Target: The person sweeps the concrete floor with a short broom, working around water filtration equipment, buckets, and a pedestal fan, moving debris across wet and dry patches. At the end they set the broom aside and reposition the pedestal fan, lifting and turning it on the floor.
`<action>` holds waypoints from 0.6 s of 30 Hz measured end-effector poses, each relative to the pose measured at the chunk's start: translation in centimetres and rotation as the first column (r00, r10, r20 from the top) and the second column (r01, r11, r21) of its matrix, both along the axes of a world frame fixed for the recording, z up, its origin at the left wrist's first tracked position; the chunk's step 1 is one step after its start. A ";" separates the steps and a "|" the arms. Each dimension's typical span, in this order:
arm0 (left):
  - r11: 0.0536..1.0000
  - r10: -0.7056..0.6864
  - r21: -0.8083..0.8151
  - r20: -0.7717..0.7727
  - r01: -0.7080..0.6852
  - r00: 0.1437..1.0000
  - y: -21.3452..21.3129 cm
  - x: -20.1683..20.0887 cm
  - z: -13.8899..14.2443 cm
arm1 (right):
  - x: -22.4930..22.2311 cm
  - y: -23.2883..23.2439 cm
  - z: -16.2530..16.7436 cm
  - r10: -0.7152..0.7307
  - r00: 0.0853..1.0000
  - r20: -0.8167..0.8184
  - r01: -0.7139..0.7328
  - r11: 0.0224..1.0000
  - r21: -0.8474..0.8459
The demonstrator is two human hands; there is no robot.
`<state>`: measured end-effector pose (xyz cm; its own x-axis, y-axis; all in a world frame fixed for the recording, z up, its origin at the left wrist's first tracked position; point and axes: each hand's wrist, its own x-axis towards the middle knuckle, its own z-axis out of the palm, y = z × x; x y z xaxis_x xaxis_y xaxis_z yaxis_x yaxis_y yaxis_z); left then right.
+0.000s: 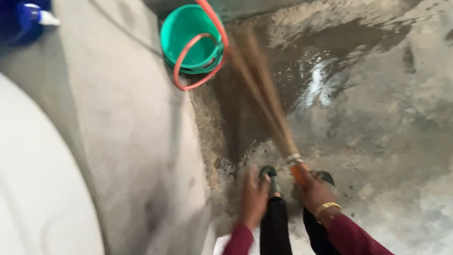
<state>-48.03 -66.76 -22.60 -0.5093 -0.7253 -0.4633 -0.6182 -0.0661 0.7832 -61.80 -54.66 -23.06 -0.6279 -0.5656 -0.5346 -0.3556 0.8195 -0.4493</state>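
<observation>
My right hand point(314, 190) grips the orange handle of a brown bristle broom point(262, 94); a gold bangle sits on that wrist. The blurred bristles fan out up and to the left across the wet concrete floor point(368, 94), with their tips close to a green bucket point(188, 40). My left hand point(253, 196) hangs beside the broom handle with fingers pointing down, holding nothing. Both sleeves are maroon. My legs in black trousers and dark sandals show between the hands.
An orange hose point(198, 71) loops over the green bucket. A grey concrete wall point(127, 118) rises on the left, with a large white rounded object point(37, 189) in front of it. A blue container point(21, 19) with a white spout sits top left.
</observation>
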 end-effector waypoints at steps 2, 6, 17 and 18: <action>0.887 0.057 0.442 0.190 -0.137 0.980 4.7 -0.9 0.3 | -1.5 -2.0 -2.2 0.040 0.980 0.195 -0.052 0.997 0.059; 0.851 0.205 0.449 0.195 -0.273 0.959 8.3 -3.9 0.8 | -5.6 -5.1 -4.3 -0.195 0.928 0.317 0.169 0.980 0.108; 0.811 0.472 0.328 0.124 -0.485 0.873 7.4 -9.3 -0.6 | -7.6 -5.3 -0.8 -0.104 0.970 0.218 0.118 0.992 -0.054; 0.791 0.472 0.332 0.207 -0.515 0.857 8.0 -9.5 -0.6 | -8.6 -5.7 -1.5 -0.072 0.968 0.242 0.084 0.996 -0.043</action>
<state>-57.53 -58.72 -23.16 -0.0596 -0.6324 -0.7724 -0.5017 -0.6499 0.5708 -70.42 -60.40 -24.57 -0.5282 -0.5511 -0.6460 -0.1682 0.8136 -0.5566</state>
